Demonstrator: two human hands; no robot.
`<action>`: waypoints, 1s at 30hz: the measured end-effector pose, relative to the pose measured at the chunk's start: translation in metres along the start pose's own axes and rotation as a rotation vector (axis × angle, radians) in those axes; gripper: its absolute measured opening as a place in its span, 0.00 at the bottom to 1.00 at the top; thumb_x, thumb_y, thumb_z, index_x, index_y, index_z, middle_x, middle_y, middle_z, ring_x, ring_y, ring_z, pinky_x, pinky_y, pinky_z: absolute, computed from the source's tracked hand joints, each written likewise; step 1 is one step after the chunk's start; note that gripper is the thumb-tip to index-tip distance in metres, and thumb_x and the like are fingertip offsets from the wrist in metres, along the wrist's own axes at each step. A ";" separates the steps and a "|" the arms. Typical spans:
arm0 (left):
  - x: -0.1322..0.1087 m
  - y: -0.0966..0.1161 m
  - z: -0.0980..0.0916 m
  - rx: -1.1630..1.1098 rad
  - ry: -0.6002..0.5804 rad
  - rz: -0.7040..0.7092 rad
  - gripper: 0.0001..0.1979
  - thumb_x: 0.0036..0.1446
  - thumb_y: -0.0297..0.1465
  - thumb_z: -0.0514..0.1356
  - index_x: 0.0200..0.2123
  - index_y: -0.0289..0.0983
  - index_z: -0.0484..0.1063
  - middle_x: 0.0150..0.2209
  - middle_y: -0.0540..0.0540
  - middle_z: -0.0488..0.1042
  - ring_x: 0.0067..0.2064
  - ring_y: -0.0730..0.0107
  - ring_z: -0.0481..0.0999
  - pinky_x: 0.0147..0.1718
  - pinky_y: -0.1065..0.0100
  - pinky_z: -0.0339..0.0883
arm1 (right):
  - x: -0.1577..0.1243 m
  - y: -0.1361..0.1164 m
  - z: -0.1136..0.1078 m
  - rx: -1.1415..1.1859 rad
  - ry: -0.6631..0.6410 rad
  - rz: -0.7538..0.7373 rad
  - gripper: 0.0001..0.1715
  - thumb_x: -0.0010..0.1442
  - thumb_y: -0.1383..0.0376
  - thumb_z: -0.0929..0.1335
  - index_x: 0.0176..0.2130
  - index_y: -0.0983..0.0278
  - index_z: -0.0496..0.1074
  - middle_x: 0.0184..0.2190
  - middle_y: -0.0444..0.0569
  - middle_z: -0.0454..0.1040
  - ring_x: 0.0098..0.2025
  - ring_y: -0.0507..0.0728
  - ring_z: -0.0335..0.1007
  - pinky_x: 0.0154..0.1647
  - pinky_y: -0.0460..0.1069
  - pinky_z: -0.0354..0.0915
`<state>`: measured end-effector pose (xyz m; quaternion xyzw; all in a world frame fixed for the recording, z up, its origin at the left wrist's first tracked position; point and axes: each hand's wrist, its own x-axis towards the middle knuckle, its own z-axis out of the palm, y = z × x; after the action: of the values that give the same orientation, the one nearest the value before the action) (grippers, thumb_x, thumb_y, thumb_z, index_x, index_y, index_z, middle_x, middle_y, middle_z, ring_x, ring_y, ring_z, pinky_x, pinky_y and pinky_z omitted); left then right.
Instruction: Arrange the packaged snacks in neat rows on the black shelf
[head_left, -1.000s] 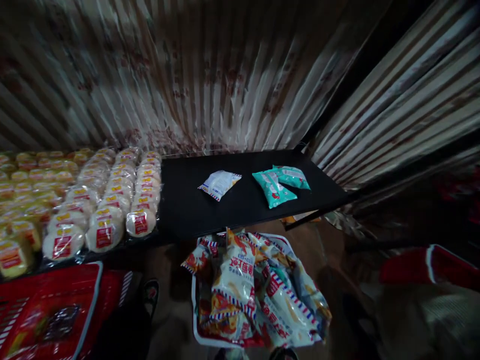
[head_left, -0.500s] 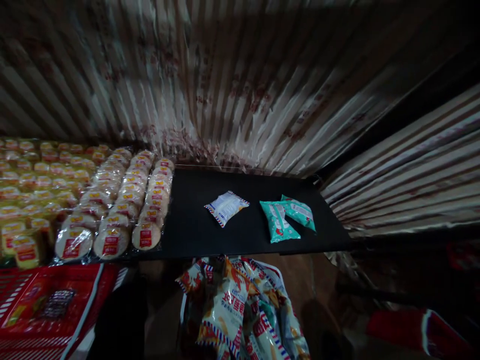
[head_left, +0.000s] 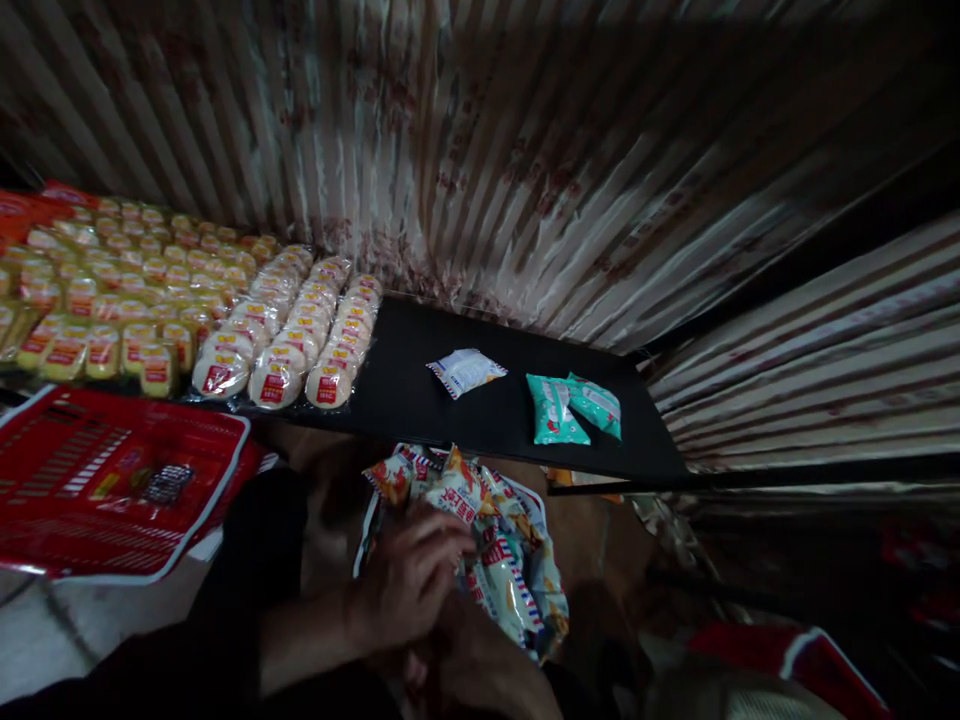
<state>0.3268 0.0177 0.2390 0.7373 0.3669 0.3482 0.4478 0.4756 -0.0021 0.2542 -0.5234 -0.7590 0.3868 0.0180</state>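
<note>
My left hand point(head_left: 412, 572) reaches in from the lower left, above a basket of snack bags point(head_left: 506, 570). Its fingers are bent and blurred, lying over or close to my right hand point(head_left: 450, 622). Most of my right hand is hidden beneath the left, and its fingers do not show clearly. I see no object in either hand. The white bags with red lettering and striped edges fill the basket in front of the hands. Behind it, on a black shelf point(head_left: 405, 400), lie a white bag point(head_left: 466, 372) and two teal bags point(head_left: 559, 410).
Rows of wrapped round cakes point(head_left: 330, 385) and yellow packaged cakes point(head_left: 157, 368) cover the left of the shelf. A red shopping basket point(head_left: 187, 440) with packages stands at the left. Pleated curtain point(head_left: 480, 200) hangs behind. Another red thing point(head_left: 742, 650) lies lower right.
Both my hands have come into view from below, over the basket of bags. The view has shifted and tilted, showing more of the left. The bags on the shelf lie as before.
</note>
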 end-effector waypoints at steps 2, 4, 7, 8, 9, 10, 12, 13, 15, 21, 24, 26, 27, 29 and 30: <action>0.011 -0.018 -0.004 0.159 0.208 -0.055 0.16 0.60 0.26 0.47 0.44 0.39 0.72 0.46 0.43 0.72 0.50 0.64 0.69 0.52 0.58 0.64 | -0.004 0.005 -0.009 0.105 -0.061 0.004 0.15 0.65 0.58 0.60 0.37 0.61 0.72 0.29 0.42 0.75 0.30 0.50 0.71 0.32 0.45 0.68; 0.017 -0.032 -0.005 0.260 0.250 -0.166 0.15 0.58 0.28 0.50 0.46 0.38 0.71 0.51 0.42 0.70 0.54 0.61 0.67 0.55 0.54 0.60 | 0.000 0.013 -0.020 0.235 0.035 0.068 0.20 0.66 0.56 0.57 0.33 0.61 0.70 0.21 0.41 0.72 0.25 0.51 0.69 0.27 0.45 0.65; 0.021 -0.044 -0.003 0.285 0.193 -0.316 0.18 0.57 0.32 0.53 0.50 0.36 0.68 0.55 0.39 0.67 0.58 0.58 0.64 0.58 0.53 0.57 | 0.015 0.031 -0.029 0.167 0.499 0.189 0.19 0.63 0.54 0.58 0.36 0.62 0.71 0.30 0.47 0.75 0.32 0.55 0.71 0.34 0.49 0.66; 0.022 -0.046 -0.001 0.287 0.168 -0.342 0.19 0.57 0.33 0.53 0.52 0.36 0.66 0.56 0.39 0.66 0.58 0.58 0.63 0.58 0.54 0.57 | 0.021 0.038 -0.029 0.146 0.642 0.207 0.19 0.63 0.54 0.58 0.38 0.62 0.71 0.34 0.50 0.75 0.35 0.56 0.71 0.37 0.50 0.66; 0.022 -0.048 0.001 0.289 0.147 -0.357 0.21 0.57 0.35 0.53 0.53 0.36 0.65 0.56 0.40 0.67 0.58 0.59 0.63 0.58 0.55 0.57 | 0.027 0.045 -0.028 0.114 0.714 0.215 0.20 0.63 0.54 0.58 0.41 0.63 0.71 0.38 0.52 0.75 0.39 0.58 0.71 0.40 0.52 0.66; 0.023 -0.050 0.003 0.293 0.130 -0.362 0.22 0.57 0.37 0.54 0.54 0.37 0.64 0.56 0.40 0.67 0.58 0.59 0.64 0.57 0.56 0.57 | 0.033 0.052 -0.027 0.059 0.739 0.229 0.21 0.62 0.54 0.58 0.44 0.63 0.71 0.41 0.54 0.74 0.42 0.59 0.71 0.42 0.53 0.66; 0.024 -0.052 0.008 0.303 0.104 -0.372 0.24 0.56 0.39 0.54 0.55 0.37 0.63 0.54 0.40 0.69 0.56 0.57 0.66 0.56 0.56 0.59 | 0.044 0.064 -0.023 -0.015 0.702 0.265 0.24 0.62 0.54 0.59 0.49 0.64 0.70 0.46 0.56 0.73 0.45 0.60 0.70 0.46 0.56 0.65; 0.024 -0.053 0.010 0.308 0.090 -0.379 0.25 0.56 0.40 0.54 0.56 0.36 0.63 0.53 0.40 0.69 0.55 0.57 0.66 0.55 0.55 0.59 | 0.049 0.069 -0.022 -0.038 0.668 0.290 0.24 0.62 0.54 0.59 0.50 0.63 0.69 0.47 0.56 0.72 0.46 0.61 0.70 0.48 0.56 0.64; 0.024 -0.054 0.012 0.316 0.065 -0.400 0.27 0.56 0.40 0.54 0.56 0.35 0.62 0.53 0.38 0.70 0.55 0.55 0.67 0.55 0.55 0.60 | 0.056 0.072 -0.021 -0.043 0.585 0.324 0.25 0.62 0.54 0.58 0.52 0.62 0.68 0.49 0.56 0.72 0.49 0.61 0.69 0.50 0.56 0.63; 0.021 -0.052 0.018 0.250 0.102 -0.417 0.24 0.55 0.34 0.55 0.56 0.36 0.62 0.54 0.39 0.69 0.56 0.57 0.67 0.55 0.55 0.61 | 0.057 0.051 -0.018 -0.008 0.563 0.326 0.24 0.63 0.56 0.58 0.49 0.64 0.70 0.46 0.55 0.74 0.48 0.60 0.70 0.50 0.55 0.64; 0.016 -0.052 0.023 0.216 0.154 -0.366 0.24 0.54 0.31 0.55 0.56 0.37 0.62 0.54 0.40 0.69 0.56 0.58 0.67 0.55 0.55 0.61 | 0.055 0.046 -0.006 -0.006 0.615 0.278 0.24 0.63 0.56 0.57 0.49 0.65 0.71 0.46 0.55 0.73 0.49 0.59 0.69 0.51 0.55 0.64; 0.012 -0.053 0.026 0.176 0.177 -0.339 0.25 0.53 0.30 0.56 0.56 0.37 0.62 0.54 0.41 0.69 0.56 0.59 0.67 0.56 0.56 0.61 | 0.054 0.049 0.005 0.013 0.676 0.257 0.26 0.63 0.55 0.56 0.50 0.66 0.70 0.48 0.57 0.72 0.51 0.60 0.67 0.53 0.57 0.62; 0.011 -0.053 0.026 0.155 0.189 -0.330 0.26 0.53 0.29 0.56 0.56 0.36 0.61 0.54 0.40 0.69 0.56 0.59 0.67 0.56 0.56 0.61 | 0.054 0.052 0.010 0.031 0.714 0.255 0.28 0.63 0.53 0.55 0.50 0.67 0.69 0.49 0.58 0.71 0.52 0.61 0.66 0.54 0.58 0.61; 0.007 -0.052 0.027 0.119 0.213 -0.312 0.26 0.53 0.29 0.55 0.57 0.34 0.61 0.55 0.39 0.69 0.57 0.59 0.66 0.56 0.55 0.60 | 0.052 0.056 0.017 0.070 0.749 0.248 0.30 0.62 0.51 0.56 0.52 0.67 0.67 0.50 0.58 0.70 0.54 0.61 0.64 0.55 0.59 0.60; 0.004 -0.051 0.027 0.103 0.225 -0.307 0.25 0.54 0.29 0.55 0.57 0.33 0.61 0.55 0.38 0.68 0.57 0.59 0.66 0.57 0.55 0.60 | 0.051 0.057 0.019 0.087 0.753 0.253 0.31 0.62 0.50 0.56 0.52 0.67 0.67 0.51 0.59 0.70 0.55 0.61 0.64 0.55 0.59 0.60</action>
<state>0.3401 0.0271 0.1835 0.6510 0.5401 0.3368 0.4137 0.4893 0.0370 0.1873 -0.7168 -0.6118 0.1989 0.2691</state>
